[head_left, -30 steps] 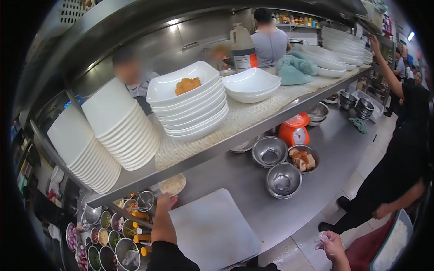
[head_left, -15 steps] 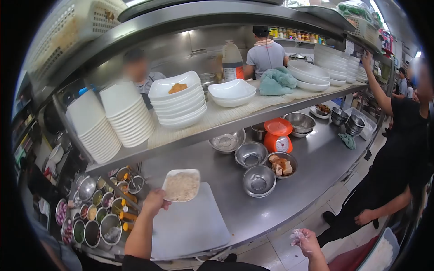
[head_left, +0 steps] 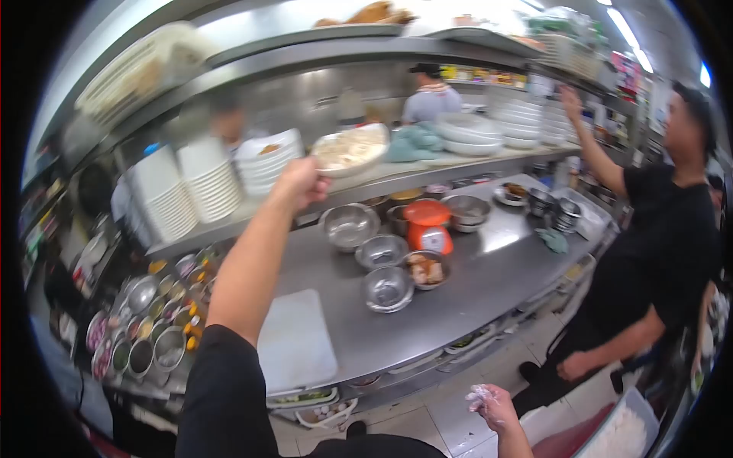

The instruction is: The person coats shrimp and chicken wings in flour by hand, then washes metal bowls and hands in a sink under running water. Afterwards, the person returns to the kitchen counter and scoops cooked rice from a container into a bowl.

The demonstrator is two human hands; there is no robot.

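Note:
My left hand (head_left: 301, 183) is raised to the height of the middle shelf, its fingers closed on the edge of a white dish (head_left: 351, 150) of pale food. The dish is in front of the shelf, between the stacked square bowls (head_left: 269, 162) and a green cloth (head_left: 414, 143). Low at the right, my right hand (head_left: 495, 408) is closed around something whitish and crumpled, perhaps thin plastic, over the floor. Under my left arm lies a white cutting board (head_left: 296, 340) on the steel counter (head_left: 450, 320).
Metal bowls (head_left: 388, 288) and an orange scale (head_left: 428, 226) stand mid-counter. Small ingredient pots (head_left: 169, 347) crowd the left. A person in black (head_left: 649, 221) stands at the right, one arm raised to the shelf. A tub of white food (head_left: 620, 435) is low at the right.
My left hand has lifted the dish from beneath the shelf, over the cutting board, and up to shelf height. My right hand has shifted slightly left in view. The camera view has turned.

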